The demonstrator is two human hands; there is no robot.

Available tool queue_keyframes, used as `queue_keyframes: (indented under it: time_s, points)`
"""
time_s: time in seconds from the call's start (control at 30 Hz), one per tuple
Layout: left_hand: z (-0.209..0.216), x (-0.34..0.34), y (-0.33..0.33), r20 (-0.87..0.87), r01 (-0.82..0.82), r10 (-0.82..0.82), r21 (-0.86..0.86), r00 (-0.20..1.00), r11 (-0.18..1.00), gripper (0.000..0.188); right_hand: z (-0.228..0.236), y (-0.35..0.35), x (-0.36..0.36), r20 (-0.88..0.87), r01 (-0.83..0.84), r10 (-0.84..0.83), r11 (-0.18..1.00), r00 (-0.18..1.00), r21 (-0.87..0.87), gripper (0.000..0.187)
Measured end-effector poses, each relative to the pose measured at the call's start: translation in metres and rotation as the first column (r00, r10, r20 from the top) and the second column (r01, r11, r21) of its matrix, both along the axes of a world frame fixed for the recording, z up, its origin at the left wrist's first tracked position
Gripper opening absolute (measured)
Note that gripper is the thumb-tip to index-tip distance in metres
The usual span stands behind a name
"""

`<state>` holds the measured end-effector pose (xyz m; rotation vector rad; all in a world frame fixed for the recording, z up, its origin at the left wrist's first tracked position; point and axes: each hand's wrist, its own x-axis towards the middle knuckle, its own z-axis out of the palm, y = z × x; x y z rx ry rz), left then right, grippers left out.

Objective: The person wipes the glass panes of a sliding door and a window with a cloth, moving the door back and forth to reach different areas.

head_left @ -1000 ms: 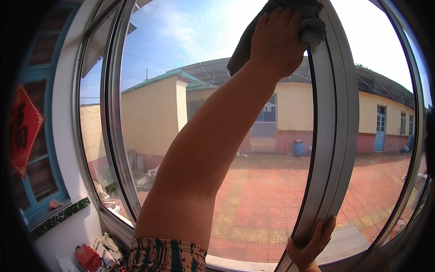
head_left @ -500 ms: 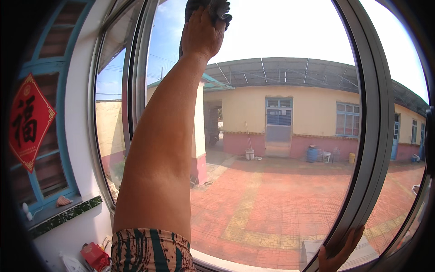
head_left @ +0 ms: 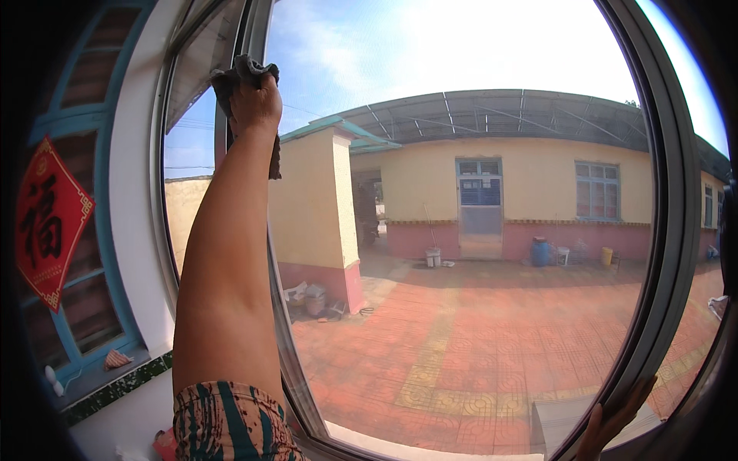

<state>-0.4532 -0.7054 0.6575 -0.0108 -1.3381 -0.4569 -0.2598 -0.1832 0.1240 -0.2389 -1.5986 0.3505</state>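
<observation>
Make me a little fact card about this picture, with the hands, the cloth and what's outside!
Left hand: raised, holding the cloth at the left bar
Right hand: low, on the right bar
Cloth: dark grey, bunched
Outside: red paving, yellow-and-pink wall, blue barrel
Far left: red diamond

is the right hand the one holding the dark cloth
No, the left hand holds the dark cloth up high, while the right hand is at the window frame, lower right.
</observation>
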Motion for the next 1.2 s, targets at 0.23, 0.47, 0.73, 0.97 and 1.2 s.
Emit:
queue_keyframes:
  time_s: [0.23, 0.47, 0.73, 0.97, 1.2]
  points:
    - [-0.045, 0.057, 0.258, -0.408, -0.079, -0.208, -0.584, 0.889, 0.808, 0.049, 0.001, 0.003, 0.002, 0.032, 0.096, -0.097, 0.995, 0.995, 0.029, 0.075]
    - [-0.118, 0.079, 0.395, -0.183, 0.083, -0.385, -0.811, 0.905, 0.58, 0.065, -0.004, 0.008, -0.001, 0.05, 0.115, -0.118, 0.991, 0.992, 0.067, 0.075]
    - [-0.034, 0.06, 0.171, -0.247, -0.042, -0.162, -0.656, 0.955, 0.753, 0.058, -0.003, 0.011, 0.003, 0.034, 0.204, -0.208, 0.974, 0.978, 0.102, 0.073]
    - [-0.071, 0.012, -0.026, -0.208, 0.108, -0.243, -0.507, 0.948, 0.855, 0.038, -0.006, 0.005, -0.005, -0.009, 0.111, -0.111, 0.993, 0.994, 0.03, 0.071]
    - [-0.106, 0.018, 0.009, -0.212, 0.049, -0.163, -0.461, 0.964, 0.886, 0.041, 0.0, 0.002, -0.003, -0.055, 0.014, -0.013, 1.0, 0.998, 0.017, 0.077]
